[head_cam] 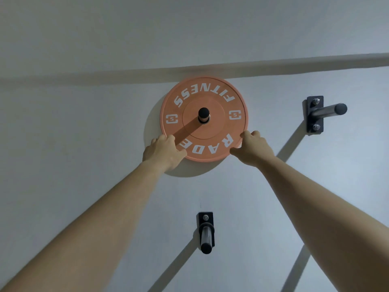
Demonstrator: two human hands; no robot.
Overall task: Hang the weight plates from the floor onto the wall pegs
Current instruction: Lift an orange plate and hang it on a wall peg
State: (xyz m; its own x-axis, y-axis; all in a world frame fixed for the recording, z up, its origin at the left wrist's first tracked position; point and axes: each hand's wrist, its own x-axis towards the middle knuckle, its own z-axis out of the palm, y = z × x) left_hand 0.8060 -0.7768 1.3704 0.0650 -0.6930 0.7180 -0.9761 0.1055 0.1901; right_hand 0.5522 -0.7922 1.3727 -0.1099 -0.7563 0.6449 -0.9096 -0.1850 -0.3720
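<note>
An orange weight plate [203, 98] with white lettering hangs on a wall peg [203, 114] whose black-capped end pokes through its centre hole. My left hand [163, 151] grips the plate's lower left rim, fingers curled over the edge. My right hand [251, 147] grips the lower right rim the same way. Both arms reach up from below. The plate sits close against the grey wall.
Two bare pegs on black brackets stick out of the wall: one to the right [325, 111] at plate height, one lower [205, 234] between my arms. A horizontal ledge line [84, 73] runs across the wall above the plate.
</note>
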